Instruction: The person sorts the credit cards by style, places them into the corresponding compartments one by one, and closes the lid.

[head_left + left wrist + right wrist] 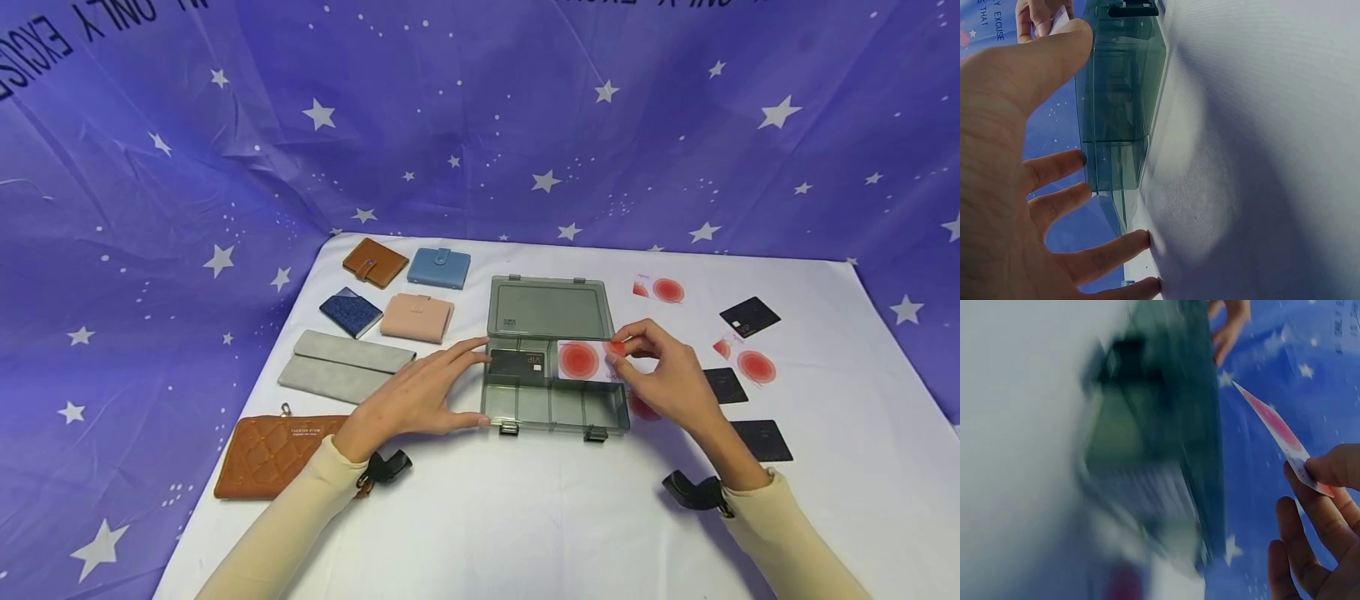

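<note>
My right hand point(667, 379) pinches a white card with red circles point(579, 361) at its right end, between thumb and fingers. The card is over the right part of a clear grey divided box point(534, 408), and in the right wrist view the card point(1282, 434) is tilted above the box's rim. A black VIP card point(516, 364) lies at the box's back left compartments. With fingers spread, my left hand point(420, 387) is at the box's left side; in the left wrist view its fingertips point(1075, 157) meet the box wall. The box's lid point(551, 308) lies folded back.
Right of the box lie black cards point(763, 440) and red-and-white cards point(756, 367), one partly under my right hand. At left are a brown wallet point(375, 262), blue wallet point(438, 268), pink wallet point(417, 318), navy holder point(350, 312), grey wallet point(337, 367) and quilted brown purse point(262, 458).
</note>
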Demonstrator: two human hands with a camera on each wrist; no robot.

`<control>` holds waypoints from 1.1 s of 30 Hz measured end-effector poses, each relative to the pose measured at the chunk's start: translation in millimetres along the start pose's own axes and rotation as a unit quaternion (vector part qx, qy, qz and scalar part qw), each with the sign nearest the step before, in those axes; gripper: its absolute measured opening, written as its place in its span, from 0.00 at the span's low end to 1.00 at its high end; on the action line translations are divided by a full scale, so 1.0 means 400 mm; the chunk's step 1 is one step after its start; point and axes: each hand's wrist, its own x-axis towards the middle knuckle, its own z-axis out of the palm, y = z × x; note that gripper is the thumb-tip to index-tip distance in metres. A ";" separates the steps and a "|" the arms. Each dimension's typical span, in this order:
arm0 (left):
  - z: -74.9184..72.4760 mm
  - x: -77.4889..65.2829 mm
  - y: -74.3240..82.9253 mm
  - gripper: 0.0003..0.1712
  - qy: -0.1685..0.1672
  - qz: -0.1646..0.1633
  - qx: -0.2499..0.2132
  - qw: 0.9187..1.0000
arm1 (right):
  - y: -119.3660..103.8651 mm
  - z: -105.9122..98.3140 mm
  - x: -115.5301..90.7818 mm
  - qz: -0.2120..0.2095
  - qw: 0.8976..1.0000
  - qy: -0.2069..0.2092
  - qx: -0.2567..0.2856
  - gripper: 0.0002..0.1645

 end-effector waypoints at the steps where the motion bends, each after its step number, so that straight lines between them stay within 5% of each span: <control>1: 0.000 0.001 0.000 0.50 0.000 0.000 0.000 1.000 | -0.005 0.012 -0.003 -0.005 1.000 -0.004 0.000 0.13; 13: 0.000 0.000 0.000 0.51 -0.003 -0.007 0.004 1.000 | -0.077 0.129 -0.031 -0.015 0.997 -0.067 0.040 0.14; 21: 0.001 -0.002 0.002 0.51 -0.004 -0.009 0.001 1.000 | -0.087 0.193 -0.046 -0.039 0.996 -0.074 -0.013 0.17; 33: -0.001 -0.002 0.002 0.52 -0.010 -0.011 0.005 1.000 | -0.086 0.210 -0.047 -0.061 0.991 -0.083 -0.083 0.10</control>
